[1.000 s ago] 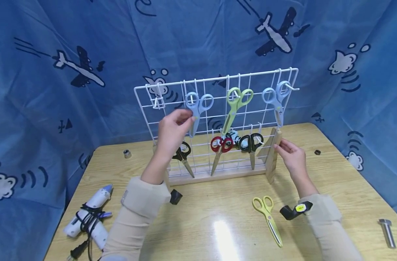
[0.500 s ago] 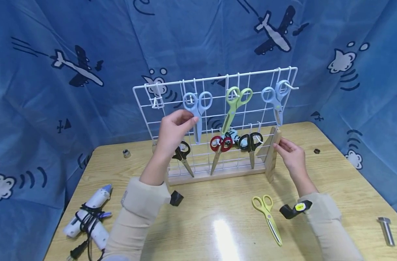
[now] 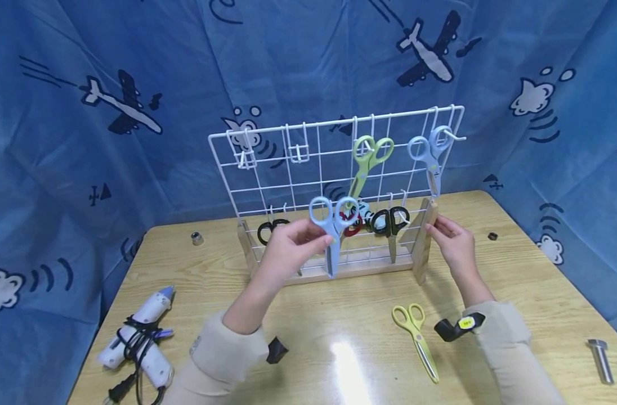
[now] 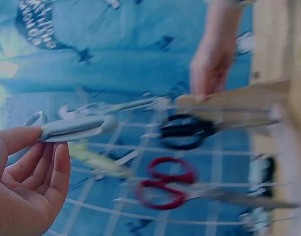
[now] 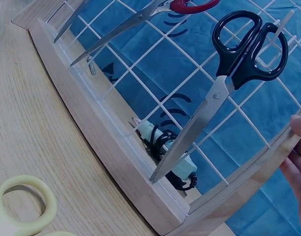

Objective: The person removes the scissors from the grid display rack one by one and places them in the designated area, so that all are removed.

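Observation:
My left hand (image 3: 290, 247) pinches a pair of light blue scissors (image 3: 331, 230) between thumb and fingers, blades down, in front of the white wire rack (image 3: 334, 121). In the left wrist view the same scissors (image 4: 81, 127) lie edge-on in the fingers. My right hand (image 3: 452, 239) grips the wooden upright (image 3: 424, 247) at the rack's right end. On the rack hang green scissors (image 3: 365, 163), other light blue scissors (image 3: 430, 154) and black-handled scissors (image 5: 229, 73). Red-handled scissors (image 4: 167, 184) are partly hidden behind the held pair in the head view; more black-handled scissors (image 3: 268, 229) hang behind my left hand.
Yellow scissors (image 3: 416, 340) lie on the table (image 3: 308, 343) in front of the rack. A white glue gun (image 3: 143, 332) with wound black cord is at left, a bolt (image 3: 600, 360) at right. Nuts (image 3: 197, 238) lie either side; a pale corded tool (image 5: 165, 147) sits behind the rack.
The light blue scissors came off their upper hook, leaving it bare. My left hand carried them down, right and toward me. The right hand stayed on the upright.

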Demonstrator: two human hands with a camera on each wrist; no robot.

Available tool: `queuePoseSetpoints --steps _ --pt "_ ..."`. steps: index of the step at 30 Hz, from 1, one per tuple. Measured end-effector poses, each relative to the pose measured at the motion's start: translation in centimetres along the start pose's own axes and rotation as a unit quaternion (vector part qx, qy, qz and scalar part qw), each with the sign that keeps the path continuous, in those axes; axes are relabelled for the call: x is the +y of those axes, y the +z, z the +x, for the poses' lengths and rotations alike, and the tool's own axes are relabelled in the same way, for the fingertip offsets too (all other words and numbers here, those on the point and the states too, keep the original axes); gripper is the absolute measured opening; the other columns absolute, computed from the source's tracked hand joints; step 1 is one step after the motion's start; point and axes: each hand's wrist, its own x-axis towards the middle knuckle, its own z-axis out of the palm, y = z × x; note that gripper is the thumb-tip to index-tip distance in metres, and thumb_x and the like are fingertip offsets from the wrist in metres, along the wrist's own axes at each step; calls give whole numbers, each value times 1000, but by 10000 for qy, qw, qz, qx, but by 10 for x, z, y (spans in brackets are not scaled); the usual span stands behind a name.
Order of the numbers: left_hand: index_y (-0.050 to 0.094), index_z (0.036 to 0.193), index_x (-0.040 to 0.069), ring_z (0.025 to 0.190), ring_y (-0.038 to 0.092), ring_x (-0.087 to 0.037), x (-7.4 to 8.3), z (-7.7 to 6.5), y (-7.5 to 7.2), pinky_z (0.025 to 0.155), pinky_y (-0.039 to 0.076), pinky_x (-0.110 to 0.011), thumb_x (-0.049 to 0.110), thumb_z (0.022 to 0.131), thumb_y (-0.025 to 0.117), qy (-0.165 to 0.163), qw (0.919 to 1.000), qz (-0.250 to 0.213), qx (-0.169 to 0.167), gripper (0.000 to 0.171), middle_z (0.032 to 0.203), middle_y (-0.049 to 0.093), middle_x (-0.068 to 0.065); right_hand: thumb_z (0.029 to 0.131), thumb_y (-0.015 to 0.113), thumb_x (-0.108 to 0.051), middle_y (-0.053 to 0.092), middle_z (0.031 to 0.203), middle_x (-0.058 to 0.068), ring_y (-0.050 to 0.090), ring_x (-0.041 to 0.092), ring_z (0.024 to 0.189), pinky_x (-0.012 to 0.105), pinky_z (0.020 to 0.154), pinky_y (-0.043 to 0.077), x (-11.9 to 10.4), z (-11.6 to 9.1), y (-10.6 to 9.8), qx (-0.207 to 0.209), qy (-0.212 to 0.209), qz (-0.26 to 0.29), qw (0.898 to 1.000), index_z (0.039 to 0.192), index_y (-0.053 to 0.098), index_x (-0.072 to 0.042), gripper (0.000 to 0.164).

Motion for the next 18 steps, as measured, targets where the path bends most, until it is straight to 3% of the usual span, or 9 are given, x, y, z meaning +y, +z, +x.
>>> queuePoseSetpoints --steps 5,7,10,13,18 --pt "61 87 -1 67 58 -14 -40 -12 21 64 51 -28 12 76 63 -884 9946 -77 -532 18 81 62 -11 69 66 -39 55 114 -2 53 6 100 12 78 43 9 3 1 150 -143 -357 9991 113 54 -25 48" --pt "60 88 -3 65 58 -13 -59 -16 31 64 52 -29 11 75 62 -1260 9889 -254 -740 19 80 62 -12 69 66 -38 54 114 -2 53 5 100 11 78 43 5 0 0 129 -105 -296 9994 113 54 -24 47" --pt "58 87 -7 61 58 -14 -86 -23 45 60 52 -29 7 75 62 -1779 9772 -578 -1005 19 78 62 -14 73 66 -28 53 116 3 51 9 103 16 84 41 -20 -11 -2 -163 84 176 9997 114 53 -17 45" --pt "58 86 -7 57 58 -14 -109 -30 59 55 52 -29 5 73 62 -2242 9657 -748 -1078 18 74 62 -15 72 67 -27 53 116 4 51 11 103 17 84 41 -25 -13 -2 -156 226 259 9993 114 54 -15 46" --pt "59 79 -6 46 54 -10 -134 -39 76 46 50 -24 4 72 63 -2790 9541 -497 -973 13 64 61 -13 68 65 -42 55 113 -2 53 8 99 16 80 44 10 4 0 216 -78 -471 9986 111 55 -26 47"
